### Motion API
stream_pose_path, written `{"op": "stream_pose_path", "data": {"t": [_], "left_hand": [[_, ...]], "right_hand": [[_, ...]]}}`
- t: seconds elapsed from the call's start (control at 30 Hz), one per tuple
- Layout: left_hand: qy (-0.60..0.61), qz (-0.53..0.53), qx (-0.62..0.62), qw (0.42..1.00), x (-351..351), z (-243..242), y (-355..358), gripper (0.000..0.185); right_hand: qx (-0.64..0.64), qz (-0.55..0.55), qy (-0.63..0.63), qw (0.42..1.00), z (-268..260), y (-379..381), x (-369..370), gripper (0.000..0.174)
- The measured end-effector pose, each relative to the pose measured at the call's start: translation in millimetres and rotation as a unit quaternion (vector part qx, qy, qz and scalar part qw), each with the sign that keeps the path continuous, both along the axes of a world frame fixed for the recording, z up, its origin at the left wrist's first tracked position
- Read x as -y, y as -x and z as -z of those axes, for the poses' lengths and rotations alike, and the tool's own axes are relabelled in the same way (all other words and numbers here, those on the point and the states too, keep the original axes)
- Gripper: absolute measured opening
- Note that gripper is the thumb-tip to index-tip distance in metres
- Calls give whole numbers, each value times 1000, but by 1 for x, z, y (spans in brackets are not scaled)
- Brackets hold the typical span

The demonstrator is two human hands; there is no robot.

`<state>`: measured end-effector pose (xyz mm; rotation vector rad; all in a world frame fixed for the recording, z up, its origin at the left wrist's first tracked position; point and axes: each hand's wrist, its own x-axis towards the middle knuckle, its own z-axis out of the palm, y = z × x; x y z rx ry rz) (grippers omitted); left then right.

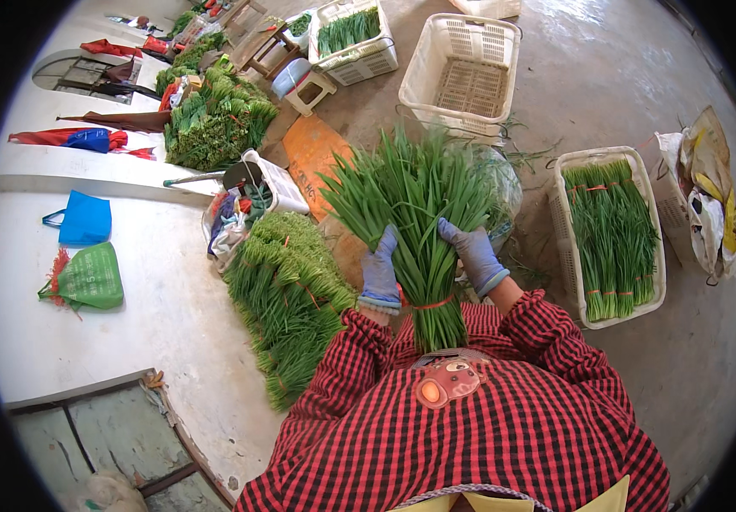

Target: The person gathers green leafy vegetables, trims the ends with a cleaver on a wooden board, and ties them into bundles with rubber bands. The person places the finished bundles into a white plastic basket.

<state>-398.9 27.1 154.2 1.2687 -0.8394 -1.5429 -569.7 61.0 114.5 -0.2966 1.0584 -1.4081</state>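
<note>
My left hand (379, 273), in a bluish rubber glove, grips the left side of a bundle of green leafy stalks (422, 211) that look like garlic chives. On its right side my right hand (474, 255), gloved alike, holds the same bundle, with the thumb laid against the leaves. An orange-red band (433, 303) rings the bundle near its lower end. The cut ends point at my checked smock (464, 429), and the leaf tips fan out away from me. Most of my fingers are hidden behind the leaves.
Stacked greens (291, 301) lie to my left, with another heap (221, 115) farther off. A white crate (661, 281) of banded bunches stands at right. Ahead is a bare-bottomed crate (461, 121); an orange board (312, 150) lies near a plastic stool (309, 93).
</note>
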Motion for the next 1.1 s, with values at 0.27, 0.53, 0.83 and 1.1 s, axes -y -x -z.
{"op": "stream_pose_path", "data": {"t": [0.27,0.53,0.83,1.1], "left_hand": [[21,14,98,995,-2,-11,9,45],[86,-8,-25,996,26,-37,8,45],[119,27,-16,992,43,-47,4,45],[313,310,318,840,70,-75,8,71]], "right_hand": [[-245,-56,-49,967,-29,-18,18,65],[8,88,79,993,-37,-1,49,37],[91,151,97,980,-37,-20,51,39],[288,67,26,955,24,-5,65,40]]}}
